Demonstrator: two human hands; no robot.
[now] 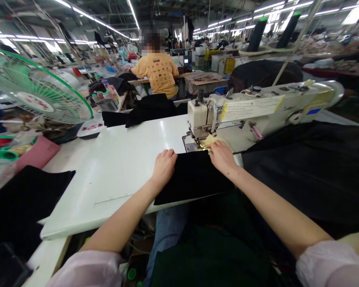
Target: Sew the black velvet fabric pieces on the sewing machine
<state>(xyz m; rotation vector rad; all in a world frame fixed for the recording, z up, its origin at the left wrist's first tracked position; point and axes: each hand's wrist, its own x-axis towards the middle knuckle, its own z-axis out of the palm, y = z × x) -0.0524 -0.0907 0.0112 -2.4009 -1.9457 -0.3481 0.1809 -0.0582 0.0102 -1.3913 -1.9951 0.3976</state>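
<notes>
A piece of black fabric (pixel 194 175) lies over the front edge of the white sewing table, its far edge just before the needle area of the sewing machine (pixel 199 119). My left hand (pixel 165 162) is closed on the fabric's far left corner, fingers curled. At the far right corner, my right hand (pixel 221 156) pinches the same fabric close to the presser foot. The fingertips of both hands are partly hidden by the hands themselves. The fabric hangs toward my lap at the near side.
A green fan (pixel 37 99) stands at the left. More black cloth lies on the left (pixel 26 199), behind the table (pixel 151 109) and under the machine arm at right (pixel 311 171). A person in a yellow shirt (pixel 157 73) sits ahead, facing away. Dark thread cones (pixel 257 34) stand behind the machine.
</notes>
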